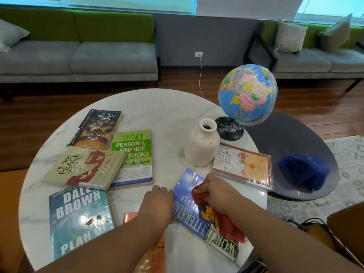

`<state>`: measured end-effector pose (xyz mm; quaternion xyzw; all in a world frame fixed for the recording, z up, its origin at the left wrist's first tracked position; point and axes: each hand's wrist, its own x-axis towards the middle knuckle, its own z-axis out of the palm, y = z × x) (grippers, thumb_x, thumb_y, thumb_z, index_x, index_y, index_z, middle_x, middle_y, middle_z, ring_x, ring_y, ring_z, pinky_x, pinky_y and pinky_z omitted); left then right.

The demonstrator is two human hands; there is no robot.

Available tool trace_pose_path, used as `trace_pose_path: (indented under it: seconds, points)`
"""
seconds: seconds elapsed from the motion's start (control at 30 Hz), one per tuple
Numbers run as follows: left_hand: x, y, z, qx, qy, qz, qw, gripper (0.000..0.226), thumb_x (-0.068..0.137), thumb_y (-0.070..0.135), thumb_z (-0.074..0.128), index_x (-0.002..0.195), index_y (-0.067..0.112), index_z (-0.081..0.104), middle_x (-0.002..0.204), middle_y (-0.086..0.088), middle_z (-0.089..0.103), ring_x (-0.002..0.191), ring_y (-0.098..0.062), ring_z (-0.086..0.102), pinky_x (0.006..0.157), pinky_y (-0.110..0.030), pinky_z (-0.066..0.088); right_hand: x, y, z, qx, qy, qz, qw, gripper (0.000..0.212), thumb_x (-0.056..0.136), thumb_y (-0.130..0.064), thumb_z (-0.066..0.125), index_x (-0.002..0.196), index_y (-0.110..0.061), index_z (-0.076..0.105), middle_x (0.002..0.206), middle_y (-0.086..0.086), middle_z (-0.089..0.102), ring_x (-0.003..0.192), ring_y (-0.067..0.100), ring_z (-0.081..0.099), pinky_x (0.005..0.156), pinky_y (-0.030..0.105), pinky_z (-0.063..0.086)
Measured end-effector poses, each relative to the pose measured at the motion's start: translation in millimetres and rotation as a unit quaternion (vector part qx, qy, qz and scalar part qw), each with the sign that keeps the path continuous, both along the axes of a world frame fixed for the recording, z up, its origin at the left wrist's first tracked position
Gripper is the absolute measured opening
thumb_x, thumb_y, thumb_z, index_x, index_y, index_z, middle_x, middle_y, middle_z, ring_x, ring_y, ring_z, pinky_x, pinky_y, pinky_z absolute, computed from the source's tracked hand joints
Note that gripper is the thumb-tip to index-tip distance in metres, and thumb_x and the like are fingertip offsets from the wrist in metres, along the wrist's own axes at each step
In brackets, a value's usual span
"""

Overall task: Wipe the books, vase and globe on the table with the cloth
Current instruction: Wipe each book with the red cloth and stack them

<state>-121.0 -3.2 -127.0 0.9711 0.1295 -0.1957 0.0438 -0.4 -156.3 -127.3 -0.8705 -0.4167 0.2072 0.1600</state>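
My right hand [217, 191] grips a red cloth [226, 223] and presses it on the cover of the blue World Literature book [187, 194] near the table's front. My left hand [156, 203] lies flat against that book's left edge, steadying it. A cream vase [201, 146] stands upright behind the book, and a globe [248, 93] on a black base stands at the back right. Several other books lie around: a Dale Brown one [78, 219], Filipino Peace Women [82, 168], a green finance book [134, 152], a dark paperback [96, 129] and a tan one [244, 166].
The round white marble table [167, 111] holds everything. A lower dark oval table [291, 138] to the right carries a blue cloth [305, 170]. Grey and green sofas line the far wall. An orange book [153, 253] lies partly under my left arm.
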Motion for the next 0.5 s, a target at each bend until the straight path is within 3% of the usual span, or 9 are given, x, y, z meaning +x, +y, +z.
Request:
trace_pose_path:
  seconds: [0.07, 0.17, 0.23, 0.3, 0.37, 0.43, 0.5]
  points:
    - [-2, 0, 0, -0.008, -0.008, 0.007, 1.000, 0.061, 0.086, 0.047, 0.057, 0.137, 0.021, 0.038, 0.123, -0.005, 0.050, 0.121, -0.025, 0.040, 0.090, -0.034, 0.037, -4, 4, 1, 0.000, -0.028, -0.022, 0.999, 0.027, 0.093, -0.017, 0.053, 0.088, -0.044, 0.051, 0.127, 0.004, 0.048, 0.092, 0.017, 0.049, 0.080, 0.027, 0.042]
    - [-5, 2, 0, -0.022, -0.016, 0.017, 0.999, 0.062, 0.085, 0.049, 0.057, 0.139, 0.024, 0.038, 0.122, -0.003, 0.051, 0.121, -0.024, 0.040, 0.090, -0.034, 0.037, -18, 2, -10, -0.006, -0.024, 0.062, 0.998, 0.028, 0.094, -0.016, 0.052, 0.111, -0.038, 0.057, 0.133, 0.002, 0.045, 0.101, 0.020, 0.051, 0.087, 0.029, 0.043]
    - [-6, 4, 0, -0.025, -0.015, 0.020, 0.999, 0.063, 0.085, 0.049, 0.057, 0.140, 0.026, 0.037, 0.123, -0.003, 0.051, 0.121, -0.024, 0.040, 0.090, -0.034, 0.037, -19, -4, -8, -0.004, -0.012, 0.072, 0.997, 0.033, 0.092, -0.014, 0.053, 0.101, -0.046, 0.050, 0.131, 0.000, 0.046, 0.098, 0.015, 0.049, 0.088, 0.027, 0.043]
    - [-6, 6, 0, -0.024, -0.014, 0.021, 0.999, 0.063, 0.085, 0.049, 0.057, 0.141, 0.027, 0.036, 0.122, -0.003, 0.051, 0.120, -0.024, 0.040, 0.090, -0.034, 0.037, -15, -6, -9, 0.000, -0.047, 0.059, 0.997, 0.031, 0.092, -0.017, 0.054, 0.094, -0.047, 0.049, 0.121, -0.004, 0.048, 0.090, 0.010, 0.047, 0.080, 0.021, 0.043]
    - [-5, 6, 1, -0.024, -0.012, 0.020, 0.999, 0.063, 0.086, 0.048, 0.057, 0.141, 0.027, 0.036, 0.123, -0.004, 0.050, 0.121, -0.024, 0.040, 0.091, -0.034, 0.037, -19, -2, -8, -0.001, -0.098, 0.054, 0.994, 0.024, 0.094, -0.021, 0.051, 0.103, -0.042, 0.053, 0.113, -0.007, 0.044, 0.085, 0.009, 0.048, 0.070, 0.016, 0.041]
    - [-5, 6, 1, -0.023, -0.010, 0.019, 1.000, 0.063, 0.086, 0.047, 0.057, 0.141, 0.026, 0.036, 0.123, -0.004, 0.050, 0.121, -0.025, 0.040, 0.091, -0.034, 0.037, -26, -2, -14, -0.003, -0.083, 0.093, 0.992, 0.027, 0.095, -0.020, 0.050, 0.116, -0.036, 0.057, 0.119, -0.003, 0.046, 0.092, 0.015, 0.052, 0.076, 0.021, 0.043]
    - [-6, 5, 0, -0.024, -0.008, 0.024, 0.999, 0.064, 0.086, 0.048, 0.057, 0.142, 0.027, 0.034, 0.123, -0.004, 0.050, 0.120, -0.025, 0.040, 0.091, -0.034, 0.037, -27, -4, -8, -0.022, -0.066, 0.133, 0.989, 0.030, 0.093, -0.019, 0.053, 0.104, -0.047, 0.054, 0.127, -0.001, 0.048, 0.095, 0.015, 0.049, 0.082, 0.024, 0.041]
